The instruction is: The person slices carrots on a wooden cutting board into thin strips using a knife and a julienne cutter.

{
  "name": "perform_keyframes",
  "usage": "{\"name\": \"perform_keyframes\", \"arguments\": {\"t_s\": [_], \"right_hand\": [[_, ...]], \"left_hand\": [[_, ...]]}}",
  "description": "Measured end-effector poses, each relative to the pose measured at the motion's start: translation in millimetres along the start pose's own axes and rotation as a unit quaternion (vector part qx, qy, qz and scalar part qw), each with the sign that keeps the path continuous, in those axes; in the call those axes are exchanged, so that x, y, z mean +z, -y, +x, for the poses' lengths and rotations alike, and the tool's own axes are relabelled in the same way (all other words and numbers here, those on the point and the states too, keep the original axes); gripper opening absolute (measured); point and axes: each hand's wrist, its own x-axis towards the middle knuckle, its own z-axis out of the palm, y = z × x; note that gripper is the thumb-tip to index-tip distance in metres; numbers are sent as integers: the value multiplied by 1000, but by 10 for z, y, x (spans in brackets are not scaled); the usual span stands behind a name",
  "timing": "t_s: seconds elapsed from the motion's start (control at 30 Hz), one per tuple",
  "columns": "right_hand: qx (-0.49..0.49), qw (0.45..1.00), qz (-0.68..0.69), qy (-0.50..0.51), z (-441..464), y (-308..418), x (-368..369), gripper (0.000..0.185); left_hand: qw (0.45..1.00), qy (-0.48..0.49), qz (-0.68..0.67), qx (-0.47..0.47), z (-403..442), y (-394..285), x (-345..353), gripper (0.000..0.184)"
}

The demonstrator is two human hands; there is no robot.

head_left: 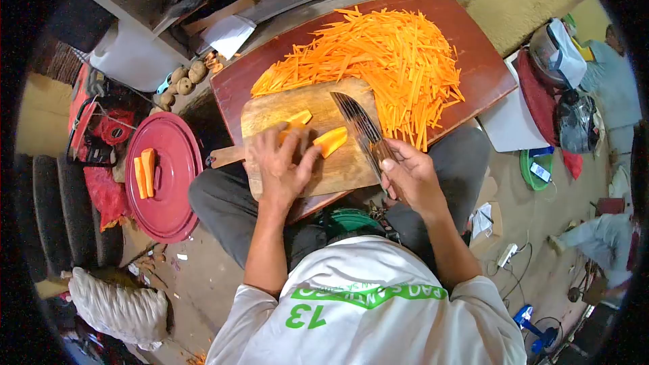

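"Head view: where do the carrot pieces sit against the hands?"

"Both lie on the cutting board (331, 179). The first carrot piece (300, 118) pokes out from under the fingertips of the left hand (277, 162). The second carrot piece (331, 140) lies by that hand's thumb, between it and the knife (357, 119)."

"And the grip?"

"The left hand has its thumb spread from its fingers; whether they pinch the first piece, one cannot tell. The right hand (414, 174) is closed around the knife's handle, blade slanting towards the board's far edge."

"What about the edges?"

"The board sits at the near left corner of the table (487, 78), its handle reaching past the left edge. The carrot strips (405, 54) heap up against its far and right edges."

"Any room?"

"Board wood shows along its near edge and in its far left corner. Table top shows along the right edge, beyond the strips."
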Motion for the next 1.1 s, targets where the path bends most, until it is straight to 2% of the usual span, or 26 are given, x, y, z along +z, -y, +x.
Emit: {"name": "perform_keyframes", "arguments": {"t_s": [0.07, 0.17, 0.23, 0.3, 0.33, 0.43, 0.63, 0.83, 0.93, 1.03, 1.07, 1.1], "right_hand": [[-14, 1000, 8, -16, -60, -75, 20, 50], [8, 999, 22, -22, -177, -133, 29, 53], [56, 998, 14, -22, -284, -39, 53, 53], [50, 999, 13, -18, -318, -128, 51, 52], [47, 999, 8, -20, -322, -132, 66, 51], [55, 997, -51, 11, -267, -55, 88, 50], [6, 987, -135, 87, -29, -15, 258, 51], [-45, 955, -285, 71, -122, 203, 341, 45], [-133, 908, -395, 39, -182, 152, 311, 44], [-109, 915, -386, 41, -179, 145, 312, 44], [-128, 915, -380, 53, -171, 167, 312, 43], [-80, 925, -364, 71, -164, 185, 307, 44]], "left_hand": [[995, 72, -66, -1, -80, -25, 79, 42], [994, 99, -37, 12, -77, -127, 51, 36], [993, 93, -70, 28, -113, -160, 95, 29], [989, 97, -101, 57, -147, -233, 136, 26], [984, 123, -118, 53, -183, -302, 137, 29], [978, 118, -160, 68, -280, -427, 225, 29], [982, 116, -131, 65, -262, -299, 151, 23], [985, 120, -102, 70, -235, -303, 113, 21], [988, 101, -77, 87, -175, -298, 122, 22], [987, 106, -65, 99, -162, -274, 141, 23], [986, 113, -63, 104, -142, -258, 146, 23], [984, 123, -64, 108, -175, -264, 129, 23]]}}
